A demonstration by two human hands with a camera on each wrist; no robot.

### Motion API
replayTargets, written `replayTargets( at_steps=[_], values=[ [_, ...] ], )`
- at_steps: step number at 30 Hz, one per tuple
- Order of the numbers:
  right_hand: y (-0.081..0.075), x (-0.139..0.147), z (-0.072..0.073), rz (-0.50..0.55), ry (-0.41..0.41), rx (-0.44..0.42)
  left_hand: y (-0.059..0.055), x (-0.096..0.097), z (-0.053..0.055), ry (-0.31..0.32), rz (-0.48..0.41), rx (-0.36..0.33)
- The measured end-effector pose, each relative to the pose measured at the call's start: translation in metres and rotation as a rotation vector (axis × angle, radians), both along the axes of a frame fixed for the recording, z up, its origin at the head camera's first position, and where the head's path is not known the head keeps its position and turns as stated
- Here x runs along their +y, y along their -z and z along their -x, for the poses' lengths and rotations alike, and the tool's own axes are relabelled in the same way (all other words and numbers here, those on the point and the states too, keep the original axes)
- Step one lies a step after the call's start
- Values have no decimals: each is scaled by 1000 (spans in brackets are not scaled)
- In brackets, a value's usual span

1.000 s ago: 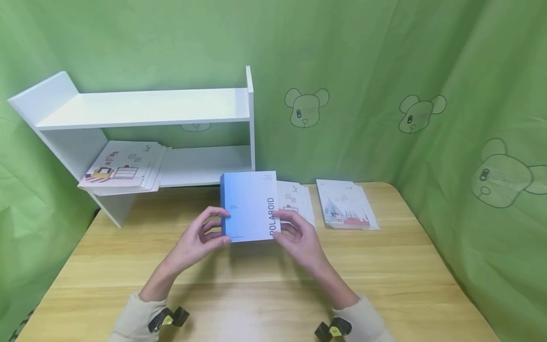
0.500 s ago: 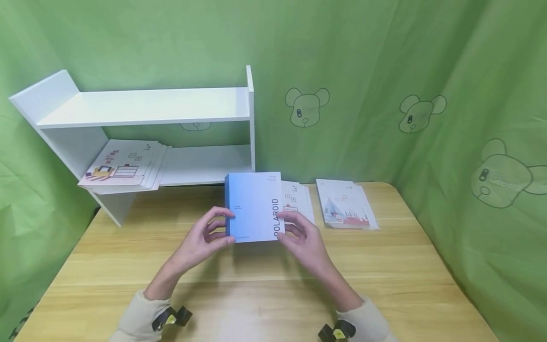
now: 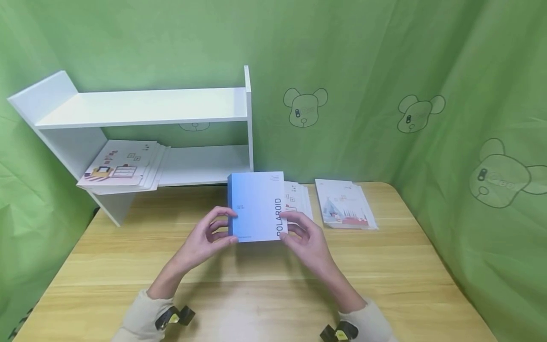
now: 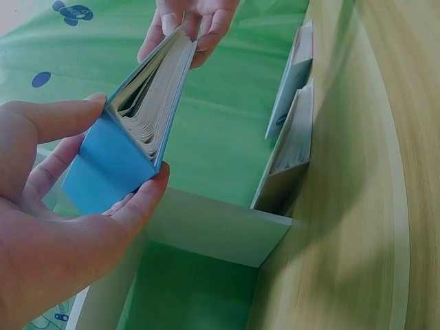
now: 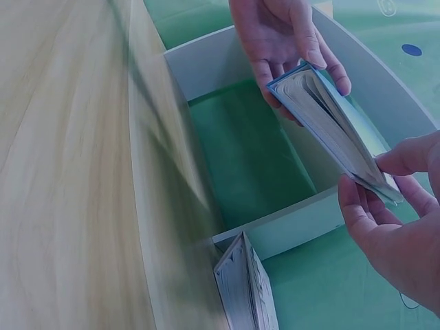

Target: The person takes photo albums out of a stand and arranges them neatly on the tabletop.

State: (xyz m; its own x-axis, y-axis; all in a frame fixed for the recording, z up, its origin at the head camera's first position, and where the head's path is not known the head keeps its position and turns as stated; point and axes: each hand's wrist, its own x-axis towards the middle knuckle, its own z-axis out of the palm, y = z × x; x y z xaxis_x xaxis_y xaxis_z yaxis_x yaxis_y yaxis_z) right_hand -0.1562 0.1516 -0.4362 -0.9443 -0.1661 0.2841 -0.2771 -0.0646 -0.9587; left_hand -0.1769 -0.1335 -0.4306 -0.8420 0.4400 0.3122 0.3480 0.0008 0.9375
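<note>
Between both hands is a small, thick blue photo album [image 3: 256,206] with POLAROID printed along its right side. It is held up above the table in front of the shelf's right end. My left hand [image 3: 204,240] grips its left edge, the blue spine [image 4: 110,168], with the thumb on one cover and fingers round the other. My right hand [image 3: 308,242] pinches the opposite edge, where the page ends [image 5: 330,117] lie between the covers. Page edges look slightly fanned in both wrist views. The album partly hides a stack of white albums [image 3: 299,199] behind it.
A white two-tier shelf [image 3: 143,107] stands at the back left. Several white illustrated albums [image 3: 121,166] lie on its lower board, at the left. Another white album stack [image 3: 346,204] sits on the wooden table [image 3: 256,304] at the right. Green curtains [image 3: 363,57] surround the table.
Both hands have shifted slightly to the right together with the blue photo album. Their grip looks the same, and the shelf and white albums stay in place.
</note>
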Motion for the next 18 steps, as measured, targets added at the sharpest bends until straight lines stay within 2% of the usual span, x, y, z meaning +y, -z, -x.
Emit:
replayTargets(
  at_steps=[8,18],
  values=[
    [0,4,-1,-10,9,-7,-3,6,-2,-8,8,-26],
    [0,11,-3,-35,20,-10,-2,12,-2,-1,1,-29]
  ],
)
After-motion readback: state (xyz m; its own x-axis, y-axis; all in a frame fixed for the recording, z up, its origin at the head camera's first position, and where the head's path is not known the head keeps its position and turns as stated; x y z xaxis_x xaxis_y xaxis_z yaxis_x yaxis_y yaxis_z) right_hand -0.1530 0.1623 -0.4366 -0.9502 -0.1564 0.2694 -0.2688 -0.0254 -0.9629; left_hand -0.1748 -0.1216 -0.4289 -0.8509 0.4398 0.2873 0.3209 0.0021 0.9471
